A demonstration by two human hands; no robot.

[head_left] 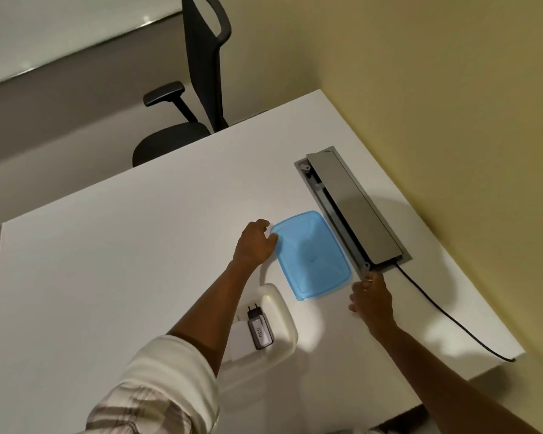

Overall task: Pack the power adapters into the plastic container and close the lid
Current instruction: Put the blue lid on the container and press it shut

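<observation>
A blue plastic lid lies flat on the white table. My left hand is at the lid's far left corner, thumb on its rim. My right hand sits by the lid's near right corner with curled fingers; whether it holds anything is unclear. Nearer to me stands the white plastic container, partly hidden by my left forearm. Inside it lies a grey power adapter with two pins, on top of something white.
A grey cable box with its flap raised is set into the table just right of the lid. From it a black cable runs to the table's right edge. A black office chair stands beyond the far edge, and a yellow wall is on the right.
</observation>
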